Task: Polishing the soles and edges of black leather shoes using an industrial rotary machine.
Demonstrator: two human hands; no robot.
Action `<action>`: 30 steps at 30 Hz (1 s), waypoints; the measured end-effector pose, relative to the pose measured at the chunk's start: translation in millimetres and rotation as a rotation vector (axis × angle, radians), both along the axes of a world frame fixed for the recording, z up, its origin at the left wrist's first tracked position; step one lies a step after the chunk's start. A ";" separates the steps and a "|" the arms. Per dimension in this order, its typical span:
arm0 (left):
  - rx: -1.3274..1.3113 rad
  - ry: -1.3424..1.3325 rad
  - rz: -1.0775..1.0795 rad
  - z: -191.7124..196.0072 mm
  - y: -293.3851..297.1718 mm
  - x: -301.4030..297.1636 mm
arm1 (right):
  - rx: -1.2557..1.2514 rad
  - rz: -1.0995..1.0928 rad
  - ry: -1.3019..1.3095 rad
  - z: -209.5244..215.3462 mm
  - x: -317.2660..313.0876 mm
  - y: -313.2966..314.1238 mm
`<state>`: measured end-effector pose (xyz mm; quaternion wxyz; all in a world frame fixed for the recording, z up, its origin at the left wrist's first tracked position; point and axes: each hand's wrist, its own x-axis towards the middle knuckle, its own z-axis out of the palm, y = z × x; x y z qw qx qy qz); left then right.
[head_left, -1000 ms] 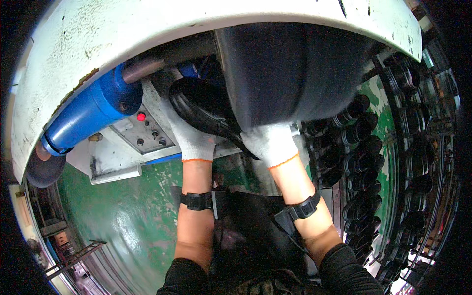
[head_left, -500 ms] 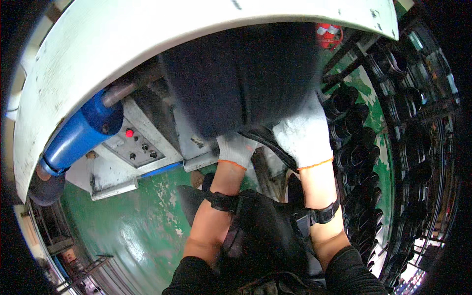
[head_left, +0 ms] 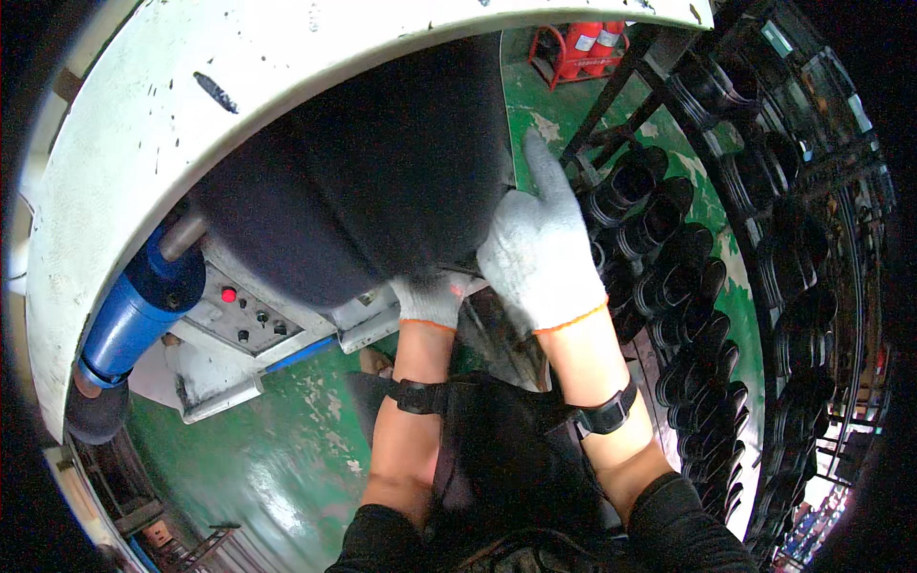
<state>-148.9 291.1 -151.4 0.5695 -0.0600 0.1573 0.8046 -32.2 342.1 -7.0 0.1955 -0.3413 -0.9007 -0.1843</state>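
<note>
A large dark, rounded body (head_left: 382,162), blurred along its lower edge and like a wide roller or wheel, bulges from under a curved white hood (head_left: 143,124). My left hand (head_left: 428,298), in a white knit glove with an orange cuff edge, reaches beneath its lower edge; the fingers are hidden there. Against the right side of the dark body is my right hand (head_left: 543,253), gloved the same way. One finger of it stretches away from me, and I see nothing held in it. Some dark material lies between the hands, too unclear to name.
A blue cylinder (head_left: 143,306) and a panel with a red button (head_left: 228,295) are at left. Black boot-like items (head_left: 683,277) stand in rows on racks at right. Red fire extinguishers (head_left: 581,48) stand beyond on the green floor (head_left: 287,439).
The view has shifted, so the dark body appears farther left. My right hand has come out along its right side, one finger now stretched. My left hand stays under its lower edge.
</note>
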 end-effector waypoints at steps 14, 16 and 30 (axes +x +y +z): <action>-0.061 -0.041 0.061 52.7 -25.5 -9.6 | -0.477 -0.142 -0.074 21.3 -23.1 -72.3; 0.021 -0.038 -0.024 57.5 -27.6 -5.9 | -0.295 -0.133 -0.114 24.1 -20.4 -89.7; 0.488 -0.252 -0.411 95.1 -78.5 20.0 | -1.744 0.184 1.866 47.5 -11.9 -192.2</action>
